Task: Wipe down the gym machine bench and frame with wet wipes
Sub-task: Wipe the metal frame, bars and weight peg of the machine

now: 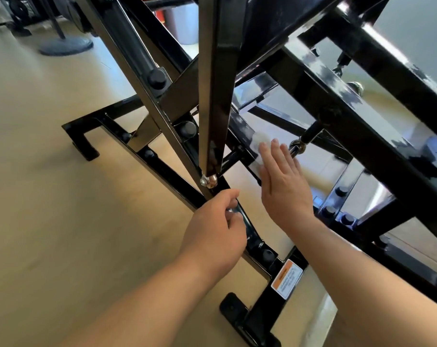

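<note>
**Flat hand on the wipe, other hand on the frame**

My right hand [280,186] lies flat, fingers straight, pressing the wipe [257,140] against a glossy black bar of the frame [212,96], in among the crossing struts. The wipe shows only as a pale blur past my fingertips. My left hand [212,221] is curled round a lower slanted part of the frame, just below a silver bolt [208,181]. Nearer me, an orange-and-white label [286,279] sits on the frame's base, which stands on the pale floor [49,196].
</note>
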{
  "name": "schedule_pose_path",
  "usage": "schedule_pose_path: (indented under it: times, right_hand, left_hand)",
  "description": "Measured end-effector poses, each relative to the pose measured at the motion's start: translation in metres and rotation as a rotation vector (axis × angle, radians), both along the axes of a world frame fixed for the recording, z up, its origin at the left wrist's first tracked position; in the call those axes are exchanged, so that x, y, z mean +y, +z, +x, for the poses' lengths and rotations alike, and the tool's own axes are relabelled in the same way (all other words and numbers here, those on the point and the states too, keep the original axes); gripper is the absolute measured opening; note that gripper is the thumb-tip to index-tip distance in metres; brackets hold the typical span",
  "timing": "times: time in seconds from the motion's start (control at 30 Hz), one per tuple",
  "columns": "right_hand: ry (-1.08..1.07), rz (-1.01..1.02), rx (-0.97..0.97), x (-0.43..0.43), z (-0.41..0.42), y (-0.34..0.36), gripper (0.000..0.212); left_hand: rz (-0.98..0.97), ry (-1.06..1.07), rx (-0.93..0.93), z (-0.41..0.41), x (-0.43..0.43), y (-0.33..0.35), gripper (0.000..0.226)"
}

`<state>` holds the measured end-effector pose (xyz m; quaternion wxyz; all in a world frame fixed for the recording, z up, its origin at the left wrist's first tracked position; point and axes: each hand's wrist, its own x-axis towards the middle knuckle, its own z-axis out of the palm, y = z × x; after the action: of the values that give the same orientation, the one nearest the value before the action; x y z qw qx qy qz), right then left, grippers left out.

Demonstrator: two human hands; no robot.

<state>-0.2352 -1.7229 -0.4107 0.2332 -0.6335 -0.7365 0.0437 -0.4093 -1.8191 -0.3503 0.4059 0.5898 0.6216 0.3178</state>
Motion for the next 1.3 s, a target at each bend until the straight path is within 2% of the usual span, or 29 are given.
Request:
schedule_pose_path:
  times: [0.17, 0.37, 0.47, 0.57, 0.7, 0.83, 0.93, 1.07, 1.17, 1.3]
  right_hand:
    - [-0.078, -0.064, 0.127, -0.037, 0.041, -0.012, 0.063]
    - [-0.01, -0.109, 0.055, -0.02, 0.017, -0.007, 0.059]
    - [-0.019, -0.101, 0.016, 0.001, 0.002, 0.005, 0.057]
    - [-0.014, -0.076, 0.056, 0.013, 0.0, 0.008, 0.054]
    - [0.009, 0.055, 0.111, -0.02, 0.015, -0.015, 0.052]
    - [-0.099, -0.005, 0.134, -0.044, 0.034, -0.012, 0.061]
    - [-0.052, 0.006, 0.155, -0.045, 0.032, 0.003, 0.061]
    - [0.07, 0.064, 0.037, -0.024, 0.002, 0.012, 0.057]
    - [-0.015, -0.047, 0.013, -0.005, -0.018, 0.009, 0.059]
    - [-0.092, -0.047, -0.054, 0.011, -0.018, 0.01, 0.059]
  left_hand:
    - [0.011, -0.036, -0.008, 0.017, -0.006, 0.005, 0.046]
    - [0.006, -0.064, -0.003, 0.025, -0.009, 0.005, 0.046]
    - [0.009, -0.067, 0.015, 0.021, -0.008, 0.002, 0.047]
    - [0.001, -0.049, 0.032, 0.016, -0.005, -0.001, 0.048]
    - [-0.025, -0.047, 0.012, 0.016, -0.008, 0.001, 0.047]
    - [-0.031, -0.048, -0.021, 0.024, -0.008, 0.003, 0.048]
    - [-0.023, -0.068, -0.024, 0.031, -0.007, 0.004, 0.048]
    - [-0.021, -0.076, -0.022, 0.031, -0.004, 0.004, 0.047]
    - [-0.021, -0.063, 0.001, 0.024, -0.003, 0.002, 0.047]
    - [-0.02, -0.037, 0.026, 0.01, -0.001, -0.004, 0.046]
